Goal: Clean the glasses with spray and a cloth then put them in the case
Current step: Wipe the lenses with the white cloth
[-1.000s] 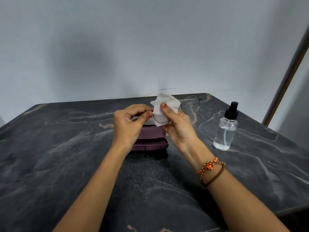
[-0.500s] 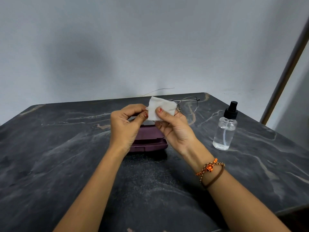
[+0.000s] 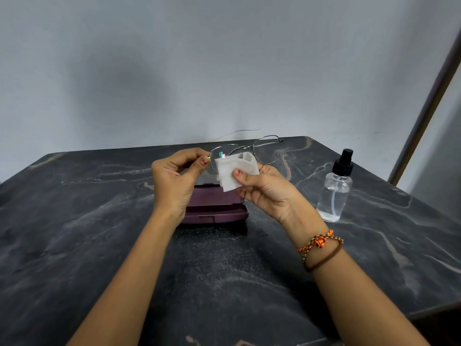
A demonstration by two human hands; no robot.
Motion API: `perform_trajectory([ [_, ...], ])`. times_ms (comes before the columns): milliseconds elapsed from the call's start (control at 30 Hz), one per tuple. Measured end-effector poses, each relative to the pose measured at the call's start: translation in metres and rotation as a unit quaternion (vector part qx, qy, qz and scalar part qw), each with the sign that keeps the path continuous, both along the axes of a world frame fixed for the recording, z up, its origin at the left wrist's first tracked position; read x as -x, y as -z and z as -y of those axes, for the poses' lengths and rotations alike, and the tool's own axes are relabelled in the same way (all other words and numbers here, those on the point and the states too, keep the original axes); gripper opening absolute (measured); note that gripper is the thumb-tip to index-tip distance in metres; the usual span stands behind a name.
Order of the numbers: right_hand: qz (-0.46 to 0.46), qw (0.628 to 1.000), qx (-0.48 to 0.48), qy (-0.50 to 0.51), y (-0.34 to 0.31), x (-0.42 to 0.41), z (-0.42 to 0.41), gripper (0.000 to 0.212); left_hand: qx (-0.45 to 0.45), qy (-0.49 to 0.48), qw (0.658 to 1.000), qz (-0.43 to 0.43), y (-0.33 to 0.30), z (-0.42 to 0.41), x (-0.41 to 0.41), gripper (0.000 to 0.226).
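Note:
Thin metal-framed glasses (image 3: 265, 149) are held up above the table. My left hand (image 3: 175, 179) pinches the frame at its left end. My right hand (image 3: 268, 189) holds a folded white cloth (image 3: 233, 171) pressed against the lower part of the left lens. The right lens sticks out bare beyond the cloth. A purple glasses case (image 3: 214, 207) lies shut on the table right below my hands, partly hidden by them. A clear spray bottle (image 3: 335, 193) with a black pump top stands upright to the right.
The dark marbled table (image 3: 74, 233) ends at a pale wall behind. A slanted brown post (image 3: 429, 103) rises at the far right beyond the table's corner. My right wrist wears an orange bead bracelet and a brown band.
The cloth has slid down from covering the whole left lens to its lower part, so the lens top now shows. The glasses tilted slightly; both hands stayed in place.

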State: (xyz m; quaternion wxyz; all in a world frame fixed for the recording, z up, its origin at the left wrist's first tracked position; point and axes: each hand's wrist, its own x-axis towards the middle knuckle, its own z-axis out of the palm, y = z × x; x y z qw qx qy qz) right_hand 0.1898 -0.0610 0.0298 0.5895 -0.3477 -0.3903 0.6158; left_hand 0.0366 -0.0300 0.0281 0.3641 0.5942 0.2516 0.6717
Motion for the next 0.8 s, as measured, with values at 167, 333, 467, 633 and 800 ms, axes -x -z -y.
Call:
perform_trajectory([
  [167, 0.019, 0.999, 0.003, 0.034, 0.001, -0.002, 0.0, 0.014, 0.036, -0.001, 0.997, 0.07, -0.004, -0.001, 0.006, 0.014],
  [333, 0.069, 0.993, -0.031, 0.086, -0.002, -0.002, 0.0, 0.014, 0.057, 0.016, 0.993, 0.104, -0.005, -0.001, 0.005, 0.013],
  [467, 0.099, 0.987, -0.064, 0.113, -0.006, -0.006, 0.002, 0.018, 0.039, 0.015, 0.991, 0.129, -0.007, 0.0, 0.007, 0.014],
  [633, 0.183, 0.972, -0.047, 0.141, -0.009, -0.018, 0.005, 0.026, 0.023, 0.003, 0.992, 0.128, -0.01, 0.001, 0.011, 0.014],
  [800, 0.265, 0.936, 0.041, 0.23, 0.003, -0.043, -0.002, 0.04, 0.034, -0.008, 0.993, 0.11, -0.011, 0.002, 0.014, 0.011],
])
